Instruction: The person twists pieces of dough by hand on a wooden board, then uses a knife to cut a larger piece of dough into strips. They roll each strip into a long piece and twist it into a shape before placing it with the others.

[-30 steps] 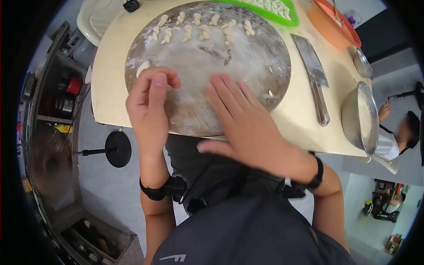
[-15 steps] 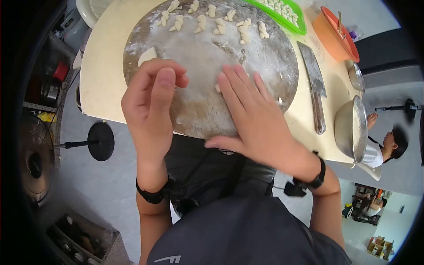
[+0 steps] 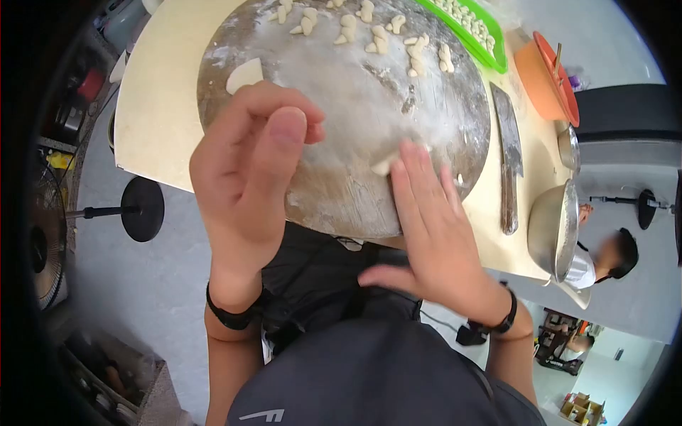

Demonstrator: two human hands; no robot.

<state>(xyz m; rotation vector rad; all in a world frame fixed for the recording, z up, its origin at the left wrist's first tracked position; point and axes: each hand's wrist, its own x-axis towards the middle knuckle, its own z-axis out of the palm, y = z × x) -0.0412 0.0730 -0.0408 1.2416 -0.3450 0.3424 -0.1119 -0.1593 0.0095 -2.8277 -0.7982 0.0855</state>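
My right hand (image 3: 435, 231) lies nearly flat near the front of the floured round board (image 3: 334, 202), fingers stretched out. A short strip of dough (image 3: 384, 165) shows at its fingertips, partly hidden under them. My left hand (image 3: 252, 167) is raised over the board's left side, loosely curled, its thumb apart from the fingers and nothing visible in it. Just beyond it lies a flat piece of white dough (image 3: 246, 74), partly covered by the hand. Several twisted dough pieces (image 3: 346, 30) stand in rows along the far side of the board.
A cleaver (image 3: 509, 156) lies right of the board on the table (image 3: 153, 121). A green tray (image 3: 497, 53) holds many small dough pieces. An orange bowl (image 3: 536, 78) and a metal bowl (image 3: 547, 227) stand along the right edge. Another person (image 3: 611, 259) is at far right.
My right hand has slid toward me and slightly right, and more of the dough strip shows at its fingertips. My left hand stays raised and curled. The view has shifted a little.
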